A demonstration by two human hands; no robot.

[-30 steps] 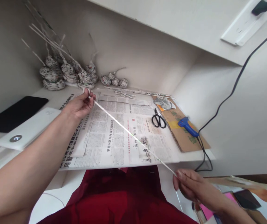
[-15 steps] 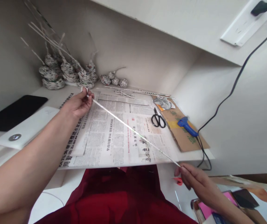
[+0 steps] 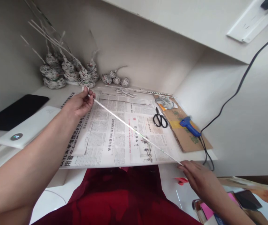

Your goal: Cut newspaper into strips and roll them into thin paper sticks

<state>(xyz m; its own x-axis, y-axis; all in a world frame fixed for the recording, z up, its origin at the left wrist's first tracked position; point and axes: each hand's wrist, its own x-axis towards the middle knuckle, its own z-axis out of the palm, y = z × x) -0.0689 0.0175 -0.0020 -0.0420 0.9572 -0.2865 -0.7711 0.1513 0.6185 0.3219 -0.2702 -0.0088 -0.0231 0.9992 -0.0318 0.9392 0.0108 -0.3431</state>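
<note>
A long thin rolled paper stick slants across the newspaper, from upper left to lower right. My left hand pinches its upper end, close to the woven gourds. Its lower end is between the fingers of my right hand, just past the table's front edge. Underneath lies the printed newspaper on the white tabletop. Black-handled scissors rest on the newspaper's right side, apart from both hands.
Several woven paper gourds with long stems stand at the back left, small woven balls beside them. A blue glue gun lies on cardboard, its cord running right. A white power bank and a black tablet-like slab lie left.
My right hand has shifted slightly up and right, still gripping the paper stick's lower end. My left hand keeps its pinch. The view has turned a little.
</note>
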